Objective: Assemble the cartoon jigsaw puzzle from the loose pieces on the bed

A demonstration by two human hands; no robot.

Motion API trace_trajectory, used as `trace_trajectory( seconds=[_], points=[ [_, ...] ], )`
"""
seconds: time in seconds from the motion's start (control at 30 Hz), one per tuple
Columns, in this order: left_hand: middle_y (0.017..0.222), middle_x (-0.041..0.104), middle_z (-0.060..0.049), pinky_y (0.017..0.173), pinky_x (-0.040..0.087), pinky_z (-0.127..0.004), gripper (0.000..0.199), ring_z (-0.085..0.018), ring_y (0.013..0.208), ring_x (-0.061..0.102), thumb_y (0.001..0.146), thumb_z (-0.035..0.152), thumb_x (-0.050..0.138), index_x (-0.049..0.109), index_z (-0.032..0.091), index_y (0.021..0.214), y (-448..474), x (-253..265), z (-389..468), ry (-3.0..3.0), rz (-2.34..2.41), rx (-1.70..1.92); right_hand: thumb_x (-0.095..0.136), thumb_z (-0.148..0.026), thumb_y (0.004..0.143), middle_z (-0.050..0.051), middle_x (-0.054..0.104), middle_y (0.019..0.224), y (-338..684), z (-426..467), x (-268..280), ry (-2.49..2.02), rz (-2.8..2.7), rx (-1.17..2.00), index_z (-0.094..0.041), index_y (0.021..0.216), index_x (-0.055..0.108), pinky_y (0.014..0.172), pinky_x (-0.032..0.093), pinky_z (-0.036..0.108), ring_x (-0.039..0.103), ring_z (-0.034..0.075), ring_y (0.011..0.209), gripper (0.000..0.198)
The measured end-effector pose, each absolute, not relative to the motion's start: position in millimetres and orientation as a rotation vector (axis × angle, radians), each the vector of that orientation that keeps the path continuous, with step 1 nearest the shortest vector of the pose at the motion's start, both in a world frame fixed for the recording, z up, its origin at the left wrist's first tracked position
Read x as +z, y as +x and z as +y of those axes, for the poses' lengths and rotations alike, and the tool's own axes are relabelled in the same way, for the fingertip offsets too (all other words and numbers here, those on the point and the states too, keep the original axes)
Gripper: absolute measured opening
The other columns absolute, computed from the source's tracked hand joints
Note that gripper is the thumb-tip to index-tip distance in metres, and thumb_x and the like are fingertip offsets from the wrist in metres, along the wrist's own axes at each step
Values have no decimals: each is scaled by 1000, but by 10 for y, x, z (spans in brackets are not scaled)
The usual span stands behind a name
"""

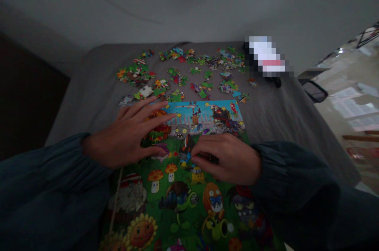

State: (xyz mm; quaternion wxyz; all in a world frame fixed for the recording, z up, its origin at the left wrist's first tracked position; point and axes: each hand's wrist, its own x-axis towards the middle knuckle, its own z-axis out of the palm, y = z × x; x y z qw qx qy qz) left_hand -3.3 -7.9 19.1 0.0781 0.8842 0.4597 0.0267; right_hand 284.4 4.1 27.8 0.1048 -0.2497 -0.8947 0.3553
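Observation:
A colourful cartoon picture sheet (189, 211) with zombies, mushrooms and sunflowers lies in front of me, under both hands. My left hand (133, 136) is open, its fingers spread over the upper left part of the picture and its thumb pointing right. Over the picture's middle right, my right hand (226, 158) is closed in a pinch, thumb and index finger together beside a grey zombie figure. Whatever sits between those fingertips is too small or hidden to make out. Loose jigsaw pieces (204, 89) are scattered beyond the sheet's top edge, some close to my left fingertips.
The grey cloth-covered surface (266, 112) ends against a pale wall (189, 2). At the back right lies a phone-like device (266, 57) with a blurred bright screen. A dark-rimmed loop (315, 91) juts out at the right edge, with papers (352, 100) lower down beyond it.

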Motion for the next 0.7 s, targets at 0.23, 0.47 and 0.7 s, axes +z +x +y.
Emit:
trace_trajectory(
  seconds=[0.23, 0.47, 0.7],
  points=[
    [165, 32, -7, 114, 33, -64, 83, -40, 150, 27, 86, 75, 53, 29, 39, 156, -38, 192, -79, 2614, 1417, 57, 53, -28, 97, 1, 64, 79, 2840, 44, 278, -729, -2636, 1054, -16, 94, 69, 67, 40, 27, 56, 12, 70, 21],
    [167, 28, -5, 116, 32, -63, 83, -39, 151, 25, 86, 74, 52, 24, 41, 157, -56, 197, -77, 2622, 1398, 65, 53, -28, 96, 1, 64, 80, 2845, 41, 279, -734, -2638, 1052, -15, 94, 69, 68, 40, 27, 56, 12, 71, 20],
    [167, 26, -5, 117, 30, -63, 81, -38, 152, 24, 87, 75, 51, 27, 41, 156, -65, 195, -81, 2603, 1409, 63, 53, -28, 96, 1, 63, 78, 2836, 45, 277, -742, -2637, 1062, -16, 94, 69, 67, 39, 27, 55, 12, 70, 20]
  ],
)
